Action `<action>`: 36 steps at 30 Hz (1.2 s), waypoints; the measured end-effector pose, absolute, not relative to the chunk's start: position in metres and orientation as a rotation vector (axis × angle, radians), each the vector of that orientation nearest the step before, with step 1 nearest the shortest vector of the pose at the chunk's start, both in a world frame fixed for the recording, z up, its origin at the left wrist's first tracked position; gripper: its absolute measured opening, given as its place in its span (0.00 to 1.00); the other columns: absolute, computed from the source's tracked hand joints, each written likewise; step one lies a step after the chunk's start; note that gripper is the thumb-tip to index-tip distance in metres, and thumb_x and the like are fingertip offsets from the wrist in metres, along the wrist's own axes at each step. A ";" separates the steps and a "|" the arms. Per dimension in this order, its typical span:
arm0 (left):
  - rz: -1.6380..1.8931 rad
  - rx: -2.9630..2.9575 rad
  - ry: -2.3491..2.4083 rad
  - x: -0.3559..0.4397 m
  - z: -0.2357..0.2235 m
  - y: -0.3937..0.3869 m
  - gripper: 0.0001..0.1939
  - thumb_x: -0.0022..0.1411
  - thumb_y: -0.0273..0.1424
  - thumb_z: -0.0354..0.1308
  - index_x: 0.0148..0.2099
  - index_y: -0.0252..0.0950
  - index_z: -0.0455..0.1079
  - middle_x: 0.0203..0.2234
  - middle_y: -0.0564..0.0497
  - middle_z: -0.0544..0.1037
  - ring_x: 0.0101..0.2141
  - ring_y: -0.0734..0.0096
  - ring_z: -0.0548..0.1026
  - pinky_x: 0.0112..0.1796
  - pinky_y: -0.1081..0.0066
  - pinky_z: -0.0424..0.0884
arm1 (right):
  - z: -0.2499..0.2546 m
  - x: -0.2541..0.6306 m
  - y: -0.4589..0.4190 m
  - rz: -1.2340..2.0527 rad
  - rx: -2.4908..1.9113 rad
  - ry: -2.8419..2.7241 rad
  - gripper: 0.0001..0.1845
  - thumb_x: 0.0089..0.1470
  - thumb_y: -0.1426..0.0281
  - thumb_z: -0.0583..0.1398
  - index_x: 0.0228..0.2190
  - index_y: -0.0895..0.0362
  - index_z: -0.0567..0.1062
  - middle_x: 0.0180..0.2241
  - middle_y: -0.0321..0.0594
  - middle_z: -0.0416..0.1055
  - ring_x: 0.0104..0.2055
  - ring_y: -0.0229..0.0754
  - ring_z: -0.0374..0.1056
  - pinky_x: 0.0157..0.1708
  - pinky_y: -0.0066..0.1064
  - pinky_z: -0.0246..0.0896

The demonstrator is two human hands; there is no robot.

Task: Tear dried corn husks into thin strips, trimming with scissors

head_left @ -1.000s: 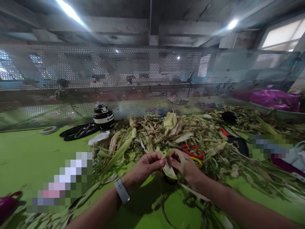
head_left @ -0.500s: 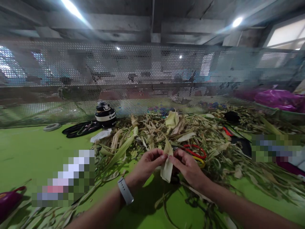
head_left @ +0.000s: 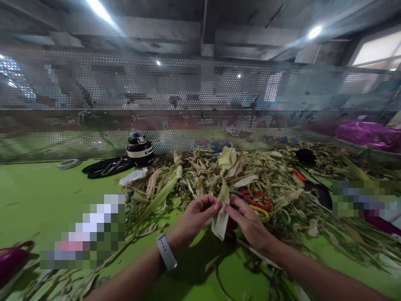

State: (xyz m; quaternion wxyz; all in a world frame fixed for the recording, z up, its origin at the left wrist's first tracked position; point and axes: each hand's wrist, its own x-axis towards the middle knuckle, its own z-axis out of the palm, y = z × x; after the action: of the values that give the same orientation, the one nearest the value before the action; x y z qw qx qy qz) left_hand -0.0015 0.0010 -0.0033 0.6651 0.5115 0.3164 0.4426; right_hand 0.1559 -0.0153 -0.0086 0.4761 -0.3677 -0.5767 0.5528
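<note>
A pale strip of dried corn husk hangs between my two hands, its wide end down and its narrow end up. My left hand pinches it from the left between thumb and fingers; a light watch band circles that wrist. From the other side my right hand grips the same strip, thumb close to the left thumb. Just beyond the right hand lie red handle loops and a yellow loop, partly hidden by that hand. Something dark under the hands cannot be made out.
A heap of dried husks spreads over the green table. At the back left stands a black bottle near a white tissue. A perforated metal screen closes off the far side. A purple bag sits far right.
My hands stay pinched on the husk strip with only a tiny shift of the fingers. The whole view has moved slightly.
</note>
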 end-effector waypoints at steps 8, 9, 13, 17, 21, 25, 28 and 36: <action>0.985 1.017 0.598 -0.001 -0.006 -0.001 0.14 0.45 0.35 0.67 0.31 0.32 0.68 0.23 0.54 0.71 0.24 0.78 0.67 0.28 0.76 0.62 | -0.002 0.150 -0.023 1.369 -0.906 -1.323 0.15 0.50 0.58 0.58 0.28 0.57 0.66 0.24 0.31 0.60 0.25 0.33 0.57 0.25 0.23 0.55; 0.979 0.994 0.580 -0.001 -0.007 -0.002 0.14 0.44 0.35 0.67 0.30 0.32 0.68 0.22 0.54 0.71 0.24 0.78 0.67 0.28 0.76 0.62 | -0.002 0.149 -0.024 1.392 -0.901 -1.300 0.15 0.50 0.57 0.59 0.28 0.57 0.66 0.24 0.31 0.60 0.25 0.33 0.57 0.25 0.23 0.55; 1.003 0.997 0.608 0.002 -0.006 -0.003 0.15 0.44 0.36 0.67 0.28 0.32 0.67 0.21 0.55 0.70 0.22 0.79 0.66 0.27 0.76 0.61 | -0.003 0.146 -0.026 1.471 -0.896 -1.225 0.16 0.49 0.56 0.58 0.28 0.56 0.64 0.22 0.30 0.59 0.21 0.32 0.55 0.20 0.23 0.53; 1.066 1.103 0.747 0.004 -0.002 -0.005 0.16 0.46 0.39 0.65 0.28 0.32 0.67 0.21 0.56 0.70 0.23 0.80 0.64 0.26 0.77 0.60 | -0.006 0.148 -0.024 1.358 -0.909 -1.276 0.15 0.51 0.57 0.57 0.27 0.56 0.63 0.23 0.30 0.59 0.23 0.32 0.55 0.22 0.23 0.53; 1.070 1.097 0.737 0.004 -0.002 -0.005 0.15 0.46 0.39 0.65 0.29 0.32 0.67 0.21 0.56 0.70 0.23 0.79 0.64 0.27 0.77 0.60 | -0.006 0.149 -0.022 1.295 -0.936 -1.326 0.14 0.52 0.58 0.57 0.28 0.57 0.64 0.24 0.31 0.59 0.25 0.33 0.55 0.25 0.23 0.54; 1.048 1.042 0.671 0.003 -0.005 -0.005 0.14 0.46 0.37 0.66 0.28 0.32 0.68 0.22 0.55 0.70 0.24 0.79 0.65 0.28 0.77 0.61 | -0.004 0.147 -0.023 1.308 -0.893 -1.323 0.14 0.52 0.57 0.56 0.28 0.56 0.64 0.25 0.32 0.61 0.27 0.34 0.57 0.29 0.25 0.56; 1.031 1.033 0.672 0.002 -0.003 -0.005 0.14 0.47 0.37 0.65 0.29 0.32 0.68 0.23 0.53 0.70 0.25 0.78 0.65 0.29 0.76 0.61 | -0.002 0.148 -0.026 1.289 -0.920 -1.330 0.14 0.53 0.57 0.56 0.28 0.56 0.63 0.23 0.31 0.59 0.25 0.34 0.56 0.25 0.24 0.55; 0.994 1.198 0.742 0.004 0.005 -0.011 0.17 0.46 0.40 0.65 0.30 0.34 0.65 0.23 0.56 0.68 0.25 0.77 0.65 0.27 0.76 0.59 | -0.003 0.152 -0.022 1.116 -1.023 -1.336 0.14 0.53 0.58 0.56 0.27 0.56 0.64 0.24 0.32 0.60 0.26 0.34 0.56 0.24 0.24 0.54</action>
State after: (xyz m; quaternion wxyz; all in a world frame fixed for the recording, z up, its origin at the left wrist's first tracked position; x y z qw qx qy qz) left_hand 0.0038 -0.0108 0.0049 0.6507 0.5275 0.3266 0.4378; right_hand 0.1518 -0.0224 -0.0027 0.5323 -0.4288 -0.5602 0.4679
